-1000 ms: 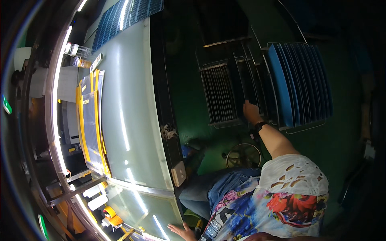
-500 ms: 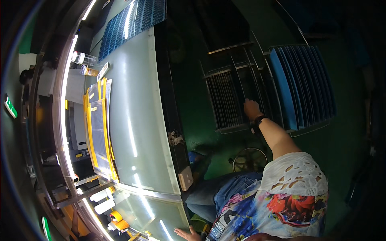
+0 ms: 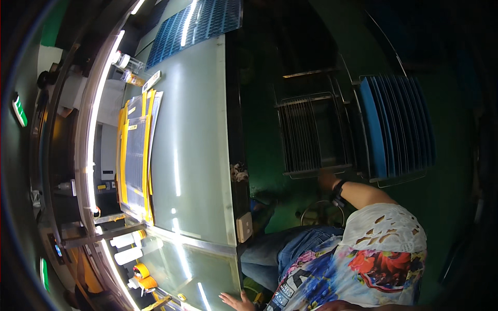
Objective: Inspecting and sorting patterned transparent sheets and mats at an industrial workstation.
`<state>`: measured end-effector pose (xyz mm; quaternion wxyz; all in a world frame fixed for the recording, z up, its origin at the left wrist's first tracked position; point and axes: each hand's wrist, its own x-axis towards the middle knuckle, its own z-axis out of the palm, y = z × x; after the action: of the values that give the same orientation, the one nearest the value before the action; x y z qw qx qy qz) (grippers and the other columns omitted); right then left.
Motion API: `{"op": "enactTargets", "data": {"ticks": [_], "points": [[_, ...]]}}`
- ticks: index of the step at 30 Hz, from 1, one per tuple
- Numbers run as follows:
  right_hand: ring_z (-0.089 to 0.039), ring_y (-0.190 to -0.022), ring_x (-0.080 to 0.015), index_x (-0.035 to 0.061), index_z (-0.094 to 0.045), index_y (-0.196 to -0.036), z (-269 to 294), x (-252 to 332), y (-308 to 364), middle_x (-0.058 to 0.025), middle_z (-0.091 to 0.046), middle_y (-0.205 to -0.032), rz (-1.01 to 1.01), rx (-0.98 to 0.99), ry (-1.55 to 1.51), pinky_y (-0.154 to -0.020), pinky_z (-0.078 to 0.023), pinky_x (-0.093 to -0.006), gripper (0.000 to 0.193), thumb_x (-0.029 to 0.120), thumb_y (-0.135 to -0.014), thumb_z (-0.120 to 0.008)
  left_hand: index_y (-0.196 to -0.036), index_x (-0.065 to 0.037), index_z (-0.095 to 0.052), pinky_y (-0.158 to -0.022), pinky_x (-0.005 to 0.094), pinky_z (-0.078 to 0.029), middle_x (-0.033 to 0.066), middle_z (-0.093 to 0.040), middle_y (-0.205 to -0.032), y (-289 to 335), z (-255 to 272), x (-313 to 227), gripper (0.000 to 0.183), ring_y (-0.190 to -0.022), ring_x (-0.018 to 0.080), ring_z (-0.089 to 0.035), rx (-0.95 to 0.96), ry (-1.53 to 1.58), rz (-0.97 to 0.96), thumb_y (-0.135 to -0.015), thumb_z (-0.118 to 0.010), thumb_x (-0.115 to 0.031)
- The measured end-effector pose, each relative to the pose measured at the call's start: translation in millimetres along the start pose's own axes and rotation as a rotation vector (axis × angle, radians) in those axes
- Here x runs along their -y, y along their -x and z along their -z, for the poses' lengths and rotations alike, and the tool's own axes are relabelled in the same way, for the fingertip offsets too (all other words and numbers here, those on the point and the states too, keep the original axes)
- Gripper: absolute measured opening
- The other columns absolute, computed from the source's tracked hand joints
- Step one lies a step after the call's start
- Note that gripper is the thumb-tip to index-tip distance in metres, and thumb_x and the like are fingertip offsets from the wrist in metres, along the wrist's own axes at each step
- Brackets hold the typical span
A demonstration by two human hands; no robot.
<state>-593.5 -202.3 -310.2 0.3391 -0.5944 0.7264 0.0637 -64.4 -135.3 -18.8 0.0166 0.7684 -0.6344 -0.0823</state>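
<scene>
Green workshop floor surrounds a long pale glass worktable (image 3: 199, 155). Right hand (image 3: 328, 180) touches the near bottom edge of a wire slotted rack (image 3: 311, 136); grip unclear. Its thin dark panels look stiff, light and fragile: take them by the edges. Left hand (image 3: 234, 300) lies flat, fingers spread, on the worktable's near corner.

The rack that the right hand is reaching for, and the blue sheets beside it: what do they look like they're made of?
The rack looks like thin metal wire: slim grey parallel bars with a dull sheen. The blue sheets standing on edge beside it seem to be rigid, matte panels, possibly coated glass or plastic; too dim to tell. The right hand is at the rack's front rail; the left hand rests on the glossy, glass-like table.
</scene>
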Motion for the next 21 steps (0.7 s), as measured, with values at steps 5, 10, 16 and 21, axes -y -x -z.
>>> {"op": "enactTargets", "data": {"ticks": [5,10,16,21], "points": [[-0.066,-0.082,-0.036,0.0035,-0.07,-0.084,13,52,5,-0.0204,-0.067,-0.089,0.192,0.163,-0.052,-0.071,-0.053,-0.046,0.02,0.017,-0.078,-0.057,-0.141,0.002,-0.031,-0.102,0.0464,-0.036,0.0329,-0.043,-0.131,-8,3,-23,0.067,-0.123,0.0409,-0.043,-0.188,-0.256,-0.097,-0.091,-0.058,-0.033],[-0.066,-0.079,-0.0353,0.0057,-0.069,-0.092,31,65,-16,-0.0183,-0.067,-0.085,0.42,0.087,-0.085,-0.07,-0.052,-0.044,0.024,0.025,-0.081,-0.059,-0.142,-0.001,-0.029,-0.11,0.0528,-0.019,0.0259,-0.021,-0.149,-21,-20,-16,0.083,-0.138,0.0427,-0.017,-0.164,0.116,0.1,-0.079,-0.068,-0.039],[-0.067,-0.069,-0.0266,0.0038,-0.068,-0.089,191,182,33,-0.0135,-0.068,-0.075,0.509,0.1,-0.438,-0.066,-0.052,-0.0364,0.02,0.018,-0.085,-0.055,-0.141,-0.009,-0.037,-0.104,0.0608,-0.023,0.018,-0.027,-0.149,12,-15,-29,0.08,-0.137,0.0409,-0.022,-0.173,0.115,0.18,-0.077,-0.067,-0.047],[-0.058,-0.056,-0.0096,-0.003,-0.063,-0.083,240,273,61,-0.0055,-0.061,-0.062,0.773,0.171,-0.63,-0.053,-0.045,-0.0224,0.015,0.008,-0.089,-0.056,-0.14,-0.013,-0.039,-0.104,0.0605,-0.022,0.0132,-0.029,-0.149,53,-23,-37,0.074,-0.137,0.0362,-0.025,-0.241,0.116,0.265,-0.079,-0.065,-0.046]]}}
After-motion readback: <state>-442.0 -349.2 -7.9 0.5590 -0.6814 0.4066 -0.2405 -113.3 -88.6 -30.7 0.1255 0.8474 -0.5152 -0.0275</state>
